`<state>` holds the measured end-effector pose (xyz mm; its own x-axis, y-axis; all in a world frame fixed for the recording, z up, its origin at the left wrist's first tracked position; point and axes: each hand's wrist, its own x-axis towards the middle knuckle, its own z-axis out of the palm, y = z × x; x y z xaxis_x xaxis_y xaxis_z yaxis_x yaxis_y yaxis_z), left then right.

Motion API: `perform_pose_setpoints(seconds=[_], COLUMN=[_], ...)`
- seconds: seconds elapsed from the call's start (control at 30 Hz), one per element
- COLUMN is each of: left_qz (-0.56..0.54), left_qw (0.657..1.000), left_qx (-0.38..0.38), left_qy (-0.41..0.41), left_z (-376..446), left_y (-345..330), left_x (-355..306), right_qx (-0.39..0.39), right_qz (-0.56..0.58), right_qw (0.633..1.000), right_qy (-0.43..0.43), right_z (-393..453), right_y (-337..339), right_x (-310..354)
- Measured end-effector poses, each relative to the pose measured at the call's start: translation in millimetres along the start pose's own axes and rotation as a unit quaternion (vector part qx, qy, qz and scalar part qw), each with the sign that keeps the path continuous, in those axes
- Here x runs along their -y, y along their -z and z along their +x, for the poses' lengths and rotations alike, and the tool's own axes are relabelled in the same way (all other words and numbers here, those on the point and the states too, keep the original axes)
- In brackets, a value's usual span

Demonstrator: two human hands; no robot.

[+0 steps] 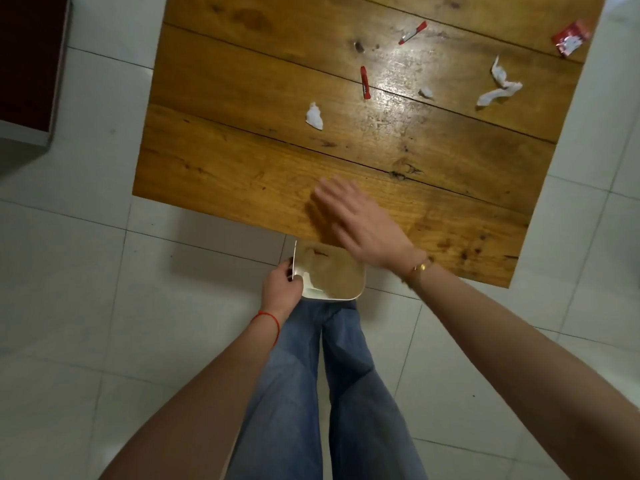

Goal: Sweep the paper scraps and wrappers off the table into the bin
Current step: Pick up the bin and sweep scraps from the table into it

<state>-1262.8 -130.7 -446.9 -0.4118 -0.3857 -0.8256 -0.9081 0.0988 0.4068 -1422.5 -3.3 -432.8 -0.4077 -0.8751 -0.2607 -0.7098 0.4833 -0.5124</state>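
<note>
The left hand [280, 284] grips the rim of a white, square, rounded-corner plastic bin [346, 296], holding it just below the near edge of the brown wooden plank table [242, 161]; a bit of white paper lies inside the bin. The right hand [363, 223] is spread flat with fingers wide apart, holding nothing, blurred over the near edge of the table directly above the bin. Farther back on the table lie the scraps: a crumpled white paper scrap [314, 116] nearest the hand, a narrow red wrapper strip [364, 82], a small white paper bit [426, 93], a long twisted white paper piece [498, 85], a red-and-white wrapper strip [412, 32], and a crumpled red wrapper [570, 39] at the far right edge. Blue jeans [329, 393] stand on the white tiled floor [86, 271].
</note>
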Motion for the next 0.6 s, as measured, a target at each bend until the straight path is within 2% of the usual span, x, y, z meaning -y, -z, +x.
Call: perform_pose_setpoints(seconds=[0.1, 0.3, 0.43, 0.6], left_qz=[-0.001, -0.007, -0.009, 0.002], left_qw=[1.0, 1.0, 1.0, 1.0], left_qx=[0.0, 0.003, 0.005, 0.003], left_qy=[0.002, 0.003, 0.012, 0.008], left_z=[1, 3, 2, 4], left_y=[2, 3, 2, 3], left_x=[-2, -5, -3, -4], right_qx=[-0.034, 0.007, 0.028, 0.087], right_qz=[-0.007, -0.036, -0.072, -0.072], right_qw=[0.997, 0.994, 0.995, 0.993], right_qy=[-0.074, -0.106, -0.062, 0.033], right_z=[41, 110, 97, 29], right_y=[26, 43, 29, -6], right_x=[-17, -32, -27, -7])
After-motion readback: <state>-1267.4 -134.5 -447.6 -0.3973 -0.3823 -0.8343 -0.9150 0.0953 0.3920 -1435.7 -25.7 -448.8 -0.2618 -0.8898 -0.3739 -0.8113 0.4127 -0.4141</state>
